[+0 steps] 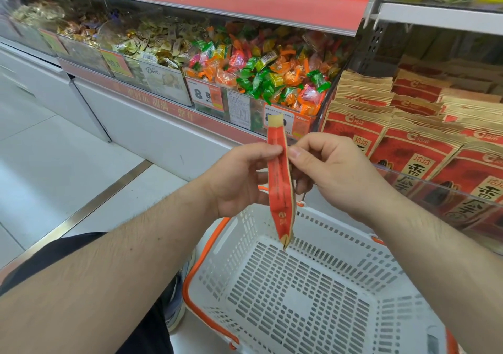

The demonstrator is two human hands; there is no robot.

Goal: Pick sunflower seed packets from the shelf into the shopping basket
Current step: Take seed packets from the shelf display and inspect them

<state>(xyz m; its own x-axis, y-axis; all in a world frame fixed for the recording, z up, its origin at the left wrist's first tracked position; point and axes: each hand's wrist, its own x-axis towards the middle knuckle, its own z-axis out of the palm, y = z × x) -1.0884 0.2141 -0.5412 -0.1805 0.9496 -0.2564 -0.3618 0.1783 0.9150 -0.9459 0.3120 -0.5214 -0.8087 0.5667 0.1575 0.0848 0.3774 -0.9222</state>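
Grip: both hands pinch one seed packet (pixel 280 187) edge-on.
Left hand (pixel 239 179), right hand (pixel 334 171); basket (pixel 313 293) directly below, ready for drop.

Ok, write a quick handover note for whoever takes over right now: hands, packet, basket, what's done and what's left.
Left hand: pinching the packet from its left side.
Right hand: pinching the same packet from the right.
Packet: held edge-on, upright, above the basket.
Basket: on the floor, nothing in it.
Shelf packets: stacked at right.
Done: one packet taken.
Left: drop it in, then pick more.
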